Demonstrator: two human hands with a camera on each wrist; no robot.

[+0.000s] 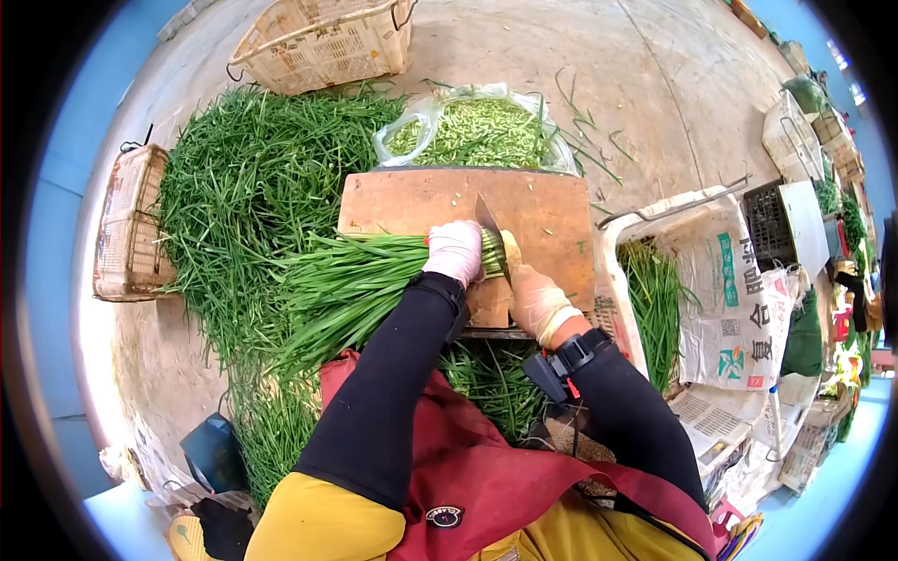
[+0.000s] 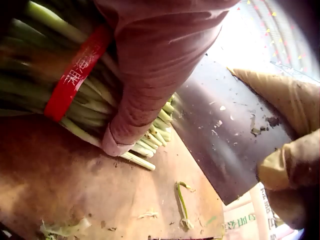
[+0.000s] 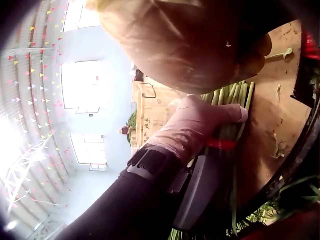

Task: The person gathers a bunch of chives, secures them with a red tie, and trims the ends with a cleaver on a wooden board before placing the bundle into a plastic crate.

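On a wooden cutting board (image 1: 552, 210) lies a bundle of long green chives (image 1: 360, 276), leaves toward the left and pale cut ends toward the right. My gloved left hand (image 1: 455, 251) grips it near those ends, thumb wrapped over the stalks in the left wrist view. A red printed band (image 2: 77, 75) circles the bundle just behind that hand. In my gloved right hand (image 1: 541, 301) is a cleaver (image 2: 225, 135), its broad blade standing right at the stalk ends and flecked with plant bits. A loose stalk scrap (image 2: 182, 205) lies on the board.
Beyond the board sits a clear plastic bag (image 1: 468, 131) of chopped pieces. A large heap of chives (image 1: 253, 178) covers the floor at left. Crates (image 1: 327, 47) stand behind and at far left (image 1: 136, 224). Close on the right, a white basket (image 1: 631, 309) holds more chives.
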